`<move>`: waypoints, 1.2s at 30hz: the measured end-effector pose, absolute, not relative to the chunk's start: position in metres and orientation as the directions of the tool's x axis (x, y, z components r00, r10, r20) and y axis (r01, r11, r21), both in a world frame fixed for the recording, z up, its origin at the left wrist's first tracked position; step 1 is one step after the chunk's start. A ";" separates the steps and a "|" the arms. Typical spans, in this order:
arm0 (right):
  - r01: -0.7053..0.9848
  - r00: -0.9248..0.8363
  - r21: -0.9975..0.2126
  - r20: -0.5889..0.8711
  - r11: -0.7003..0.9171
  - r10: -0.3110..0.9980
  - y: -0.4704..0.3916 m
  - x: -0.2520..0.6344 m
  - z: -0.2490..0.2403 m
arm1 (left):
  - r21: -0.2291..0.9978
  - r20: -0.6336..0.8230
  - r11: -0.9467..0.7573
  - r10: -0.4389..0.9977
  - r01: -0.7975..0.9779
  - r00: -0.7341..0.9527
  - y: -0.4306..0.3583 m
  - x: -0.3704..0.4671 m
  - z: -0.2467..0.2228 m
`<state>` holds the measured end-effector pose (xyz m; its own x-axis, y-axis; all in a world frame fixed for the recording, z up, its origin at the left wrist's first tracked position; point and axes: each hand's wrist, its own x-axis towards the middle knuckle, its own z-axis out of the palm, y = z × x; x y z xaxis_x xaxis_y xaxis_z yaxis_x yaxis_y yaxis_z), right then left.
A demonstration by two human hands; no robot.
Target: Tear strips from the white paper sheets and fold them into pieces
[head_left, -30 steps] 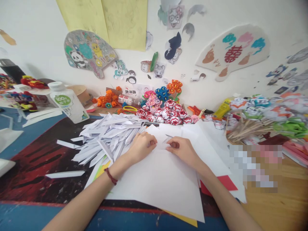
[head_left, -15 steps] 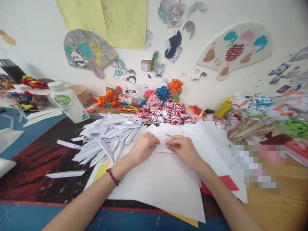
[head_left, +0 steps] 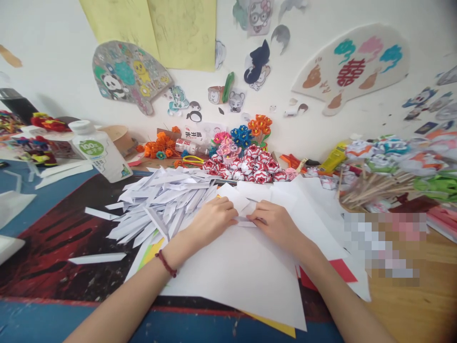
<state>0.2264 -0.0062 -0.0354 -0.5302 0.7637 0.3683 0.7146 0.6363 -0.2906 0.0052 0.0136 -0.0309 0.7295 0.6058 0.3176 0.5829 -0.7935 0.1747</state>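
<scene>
Over the last second the two hands have drawn closer together, and a creased edge of paper now shows between them, where a second ago there was a wider gap. The left hand has its fingertips bunched and closed on the left end of a small white paper piece; the right hand pinches the other end between thumb and fingers. The piece lies on a large white sheet, which spreads out toward six o'clock. From it, a heap of folded strips sits between nine and ten o'clock, close by the left wrist, and red-and-white paper flowers stand at twelve.

If one end gets pressed harder than the other, I'd expect the crease to run askew. The sheet beneath looks loose and could slide if the wrists drag it, shifting the piece. The left forearm swinging out toward nine could also scatter the heap.
</scene>
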 end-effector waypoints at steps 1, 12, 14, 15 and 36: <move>0.715 -0.541 -0.274 0.366 0.643 0.757 -0.007 0.227 -0.035 | 0.133 0.313 -0.803 0.591 0.581 0.744 0.013 0.006 -0.031; 0.758 -0.588 -0.095 0.328 0.645 0.739 -0.016 0.224 -0.027 | -0.104 0.317 -0.822 0.506 0.559 0.802 0.009 0.007 -0.038; 0.760 -0.589 -0.082 0.335 0.645 0.736 -0.016 0.223 -0.029 | -0.102 0.320 -0.824 0.503 0.557 0.803 0.009 0.007 -0.038; 0.759 -0.589 -0.080 0.336 0.646 0.734 -0.016 0.223 -0.030 | -0.094 0.326 -0.826 0.502 0.556 0.801 0.009 0.007 -0.038; 0.784 -0.597 0.026 0.308 0.621 0.741 -0.021 0.216 -0.033 | -0.101 0.268 -0.831 0.507 0.548 0.819 0.004 0.009 -0.033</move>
<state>0.2161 -0.0208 -0.0328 -0.5968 0.7408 0.3082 0.7837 0.6206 0.0261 0.0090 0.0041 -0.0327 0.8188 0.5074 0.2684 0.5477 -0.8306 -0.1005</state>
